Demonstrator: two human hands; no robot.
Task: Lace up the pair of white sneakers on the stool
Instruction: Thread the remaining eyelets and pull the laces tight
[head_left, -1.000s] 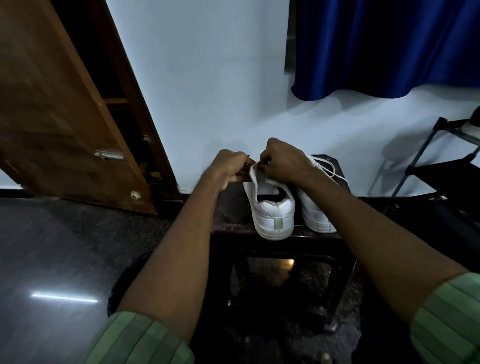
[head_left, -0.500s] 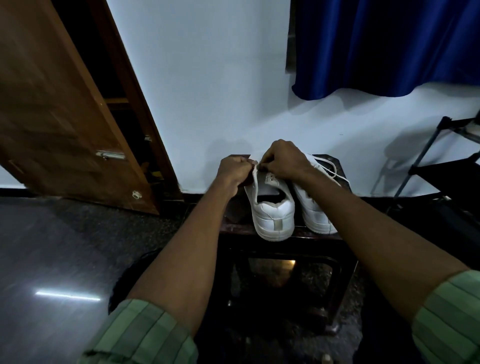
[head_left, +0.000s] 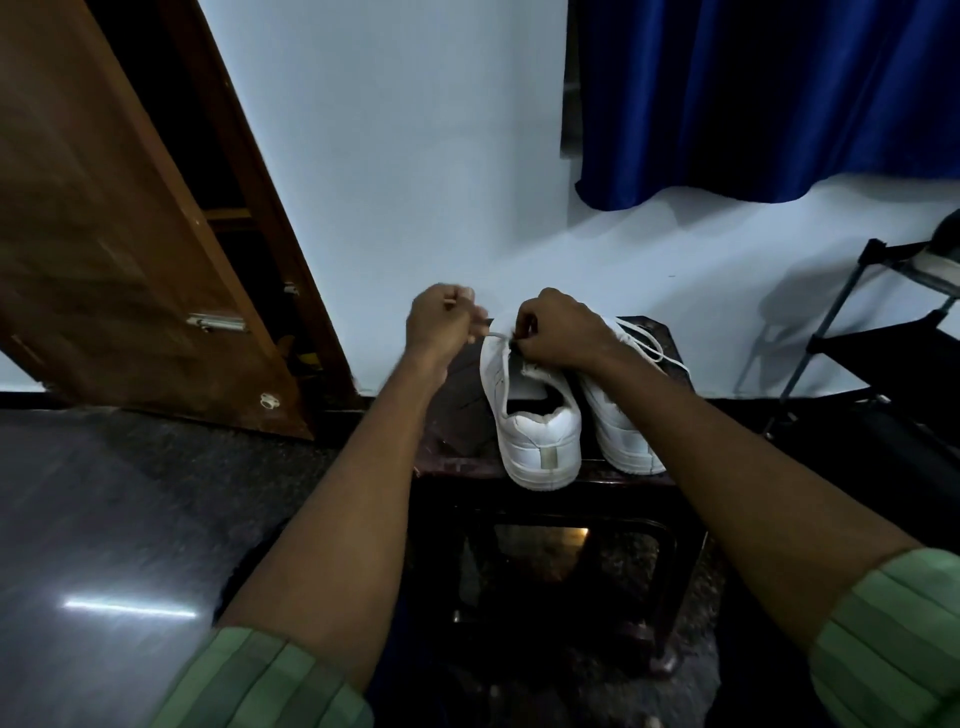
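A white wall is filling the far side of the scene, with a wooden door leaning open at the left and a blue curtain hanging at the upper right. A dark rack is standing at the far right. Nearer, a dark stool is sitting on the polished floor, and it is carrying the pair of white sneakers side by side, heels pointing near.

The left sneaker is the one being worked on; the right sneaker is lying just beside it, partly under the right forearm, with loose lace trailing off its far side.

The right hand is curling over the left sneaker's eyelet area, fingers pinching at the lace or tongue there; exactly which, I cannot tell. The left hand is clenching around a short run of white lace and drawing it off to the left, taut between the two hands.

Judging from this, a lace is being pulled through an eyelet. The risk: pulling too hard to the left could be dragging the sneaker toward the stool's edge, or drawing the lace unevenly so one end is running short. The dim light could also be hiding a skipped eyelet
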